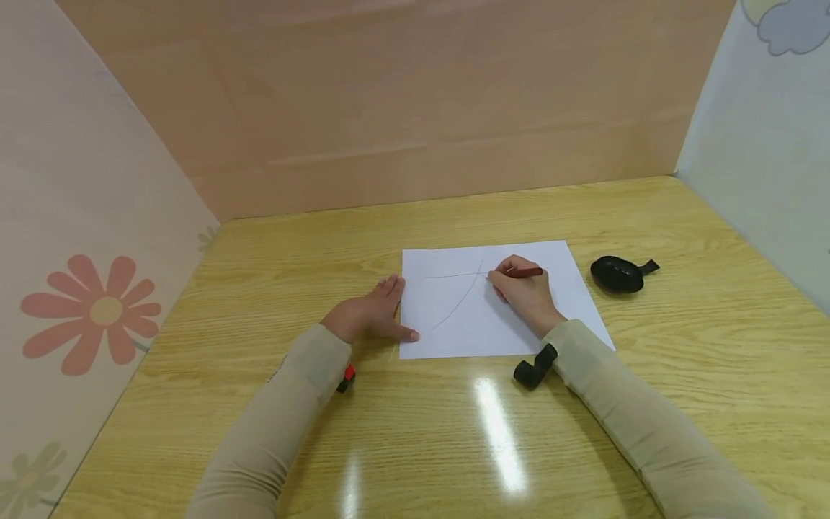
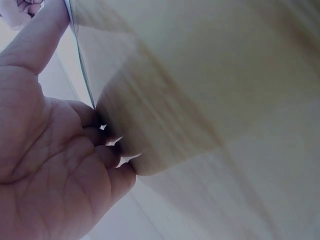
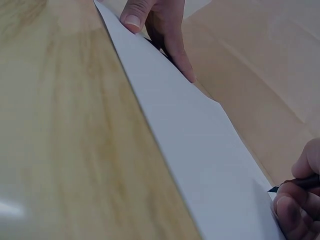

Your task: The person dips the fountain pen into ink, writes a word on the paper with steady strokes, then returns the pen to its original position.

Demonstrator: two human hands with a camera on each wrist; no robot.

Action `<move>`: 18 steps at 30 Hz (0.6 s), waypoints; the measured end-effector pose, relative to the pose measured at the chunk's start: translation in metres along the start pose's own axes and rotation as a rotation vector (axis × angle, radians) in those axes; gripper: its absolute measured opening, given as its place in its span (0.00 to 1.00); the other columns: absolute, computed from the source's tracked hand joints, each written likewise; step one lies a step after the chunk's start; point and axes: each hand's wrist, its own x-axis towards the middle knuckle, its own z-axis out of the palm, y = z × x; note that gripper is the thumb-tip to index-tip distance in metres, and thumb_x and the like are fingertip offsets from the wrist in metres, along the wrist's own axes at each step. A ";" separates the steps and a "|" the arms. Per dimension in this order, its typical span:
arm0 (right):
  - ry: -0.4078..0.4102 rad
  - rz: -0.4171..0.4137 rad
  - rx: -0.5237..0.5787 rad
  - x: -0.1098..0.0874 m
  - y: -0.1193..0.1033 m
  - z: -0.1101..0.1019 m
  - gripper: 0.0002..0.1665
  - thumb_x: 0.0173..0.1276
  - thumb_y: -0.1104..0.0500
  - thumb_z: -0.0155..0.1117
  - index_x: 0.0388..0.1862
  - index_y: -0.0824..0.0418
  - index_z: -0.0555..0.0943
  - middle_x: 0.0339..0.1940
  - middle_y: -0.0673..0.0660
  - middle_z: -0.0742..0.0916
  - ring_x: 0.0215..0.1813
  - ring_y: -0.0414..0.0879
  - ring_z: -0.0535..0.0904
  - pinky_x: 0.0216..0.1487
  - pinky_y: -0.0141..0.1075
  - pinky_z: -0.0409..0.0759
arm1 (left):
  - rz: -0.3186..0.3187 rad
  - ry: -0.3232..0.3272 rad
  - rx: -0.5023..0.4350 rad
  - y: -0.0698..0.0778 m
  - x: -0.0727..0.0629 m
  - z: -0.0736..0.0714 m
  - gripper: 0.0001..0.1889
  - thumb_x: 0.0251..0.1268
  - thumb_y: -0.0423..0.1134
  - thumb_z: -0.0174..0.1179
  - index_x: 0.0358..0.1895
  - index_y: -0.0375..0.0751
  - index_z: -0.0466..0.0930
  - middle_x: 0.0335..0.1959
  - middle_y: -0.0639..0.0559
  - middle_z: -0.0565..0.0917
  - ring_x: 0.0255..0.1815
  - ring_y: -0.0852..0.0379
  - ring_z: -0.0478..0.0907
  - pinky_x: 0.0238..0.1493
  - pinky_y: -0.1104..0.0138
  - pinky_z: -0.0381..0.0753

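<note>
A white sheet of paper (image 1: 454,339) lies on the wooden table, bearing a thin, nearly level line and a curved slanting line that cross near its middle. My right hand (image 1: 527,294) pinches a dark red pen (image 1: 524,272) over the sheet. In the right wrist view the dark tip of the pen (image 3: 274,189) is right at the paper (image 3: 165,115). My left hand (image 1: 376,311) rests at the sheet's left edge, fingers straight and spread, the thumb on the paper's lower left corner. The left wrist view shows its palm (image 2: 55,155) and fingertips against the tabletop.
A glossy black object (image 1: 617,274) with a short flat tail lies on the table (image 1: 687,339) to the right of the paper. Behind the table stands a tan covered wall (image 1: 415,108), with pale decorated walls at both sides. Black devices are strapped at both wrists.
</note>
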 end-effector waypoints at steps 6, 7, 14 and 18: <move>0.004 -0.011 -0.031 -0.004 0.001 -0.004 0.09 0.58 0.54 0.62 0.27 0.59 0.77 0.13 0.52 0.79 0.20 0.43 0.73 0.28 0.31 0.69 | 0.007 0.004 0.015 -0.001 0.001 0.001 0.57 0.56 0.60 0.60 0.73 0.39 0.27 0.75 0.46 0.28 0.75 0.49 0.27 0.72 0.56 0.38; 0.004 -0.009 -0.039 -0.004 0.002 -0.004 0.09 0.57 0.54 0.62 0.27 0.58 0.77 0.13 0.52 0.79 0.20 0.43 0.73 0.29 0.31 0.69 | 0.008 0.005 0.018 -0.001 0.001 0.001 0.57 0.56 0.60 0.60 0.73 0.39 0.27 0.75 0.46 0.29 0.75 0.49 0.27 0.72 0.56 0.38; -0.013 0.010 -0.044 -0.009 0.004 -0.009 0.09 0.58 0.53 0.62 0.29 0.58 0.77 0.14 0.51 0.79 0.21 0.43 0.73 0.31 0.32 0.69 | -0.001 0.001 0.030 -0.002 0.002 0.001 0.57 0.56 0.61 0.59 0.73 0.40 0.26 0.75 0.47 0.28 0.75 0.50 0.26 0.73 0.56 0.38; -0.015 0.015 -0.037 -0.011 0.006 -0.011 0.09 0.58 0.54 0.62 0.30 0.59 0.77 0.14 0.50 0.78 0.21 0.42 0.73 0.31 0.31 0.69 | 0.011 0.005 0.037 -0.002 0.002 0.001 0.57 0.56 0.61 0.59 0.73 0.38 0.27 0.75 0.46 0.28 0.75 0.49 0.26 0.72 0.56 0.38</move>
